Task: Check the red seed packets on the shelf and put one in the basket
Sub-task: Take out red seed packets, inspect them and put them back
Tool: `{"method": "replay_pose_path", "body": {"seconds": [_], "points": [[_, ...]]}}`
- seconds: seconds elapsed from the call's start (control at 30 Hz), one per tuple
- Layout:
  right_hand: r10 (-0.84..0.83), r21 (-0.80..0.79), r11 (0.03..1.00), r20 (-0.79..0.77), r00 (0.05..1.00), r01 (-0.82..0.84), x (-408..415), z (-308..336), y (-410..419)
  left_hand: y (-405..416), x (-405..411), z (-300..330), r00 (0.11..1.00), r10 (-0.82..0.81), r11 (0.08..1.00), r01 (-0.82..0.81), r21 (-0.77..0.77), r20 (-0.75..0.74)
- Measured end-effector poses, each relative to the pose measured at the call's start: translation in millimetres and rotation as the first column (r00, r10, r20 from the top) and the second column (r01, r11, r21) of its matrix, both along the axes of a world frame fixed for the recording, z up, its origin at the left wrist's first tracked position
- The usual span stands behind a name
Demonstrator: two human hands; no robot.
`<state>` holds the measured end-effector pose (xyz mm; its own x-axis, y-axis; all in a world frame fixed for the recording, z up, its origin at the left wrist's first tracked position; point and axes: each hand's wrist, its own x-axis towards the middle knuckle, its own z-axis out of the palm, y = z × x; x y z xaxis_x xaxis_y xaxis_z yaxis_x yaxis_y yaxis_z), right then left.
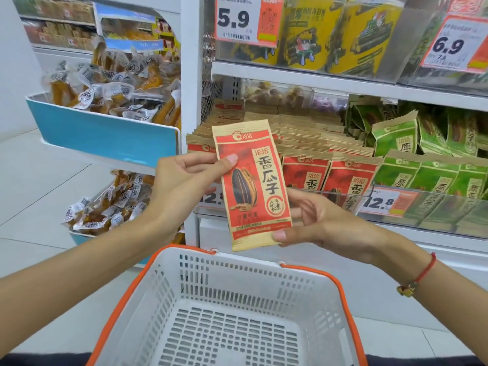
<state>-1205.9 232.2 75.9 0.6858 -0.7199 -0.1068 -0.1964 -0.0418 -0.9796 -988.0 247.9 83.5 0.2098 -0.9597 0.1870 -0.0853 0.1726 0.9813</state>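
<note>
You have one red seed packet [252, 186] up in the middle of the frame, front face toward you, held above the far rim of the basket [232, 262]. Your left hand [184, 180] pinches its upper left edge, thumb on the front; your right hand [317, 223] clamps the bottom right corner, its fingers [298, 204] behind. Both grips sit on thin edges, so I judge the packet could slip or twist if you free one hand early, and fall beyond the rim onto the floor [52, 180]. The basket, white with orange trim, looks empty. More red packets [351, 178] stand in rows on the shelf [303, 80] behind, green packets [433, 175] at right, yellow snack bins [105, 128] at upper left.
</note>
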Motion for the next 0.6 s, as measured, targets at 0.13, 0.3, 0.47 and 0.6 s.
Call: {"method": "replay_pose_path", "body": {"seconds": [0.13,0.3,0.47,0.6], "points": [[0.022,0.015,1.000,0.019,1.000,-0.022,-2,-4,-2,1,3,-2,0.965,0.156,0.973,-0.115,-0.199,0.209],[-0.113,-0.171,0.979,0.014,0.994,0.114,7,-8,6,0,5,-5,0.912,0.228,0.959,-0.148,-0.243,0.341],[-0.178,-0.398,0.895,0.090,0.980,0.199,14,-8,22,12,-5,-12,0.971,0.017,0.981,0.030,-0.194,0.237],[-0.176,-0.515,0.841,0.030,0.984,0.166,19,-11,27,20,-21,-10,0.962,-0.261,0.960,0.267,-0.082,0.078]]}}
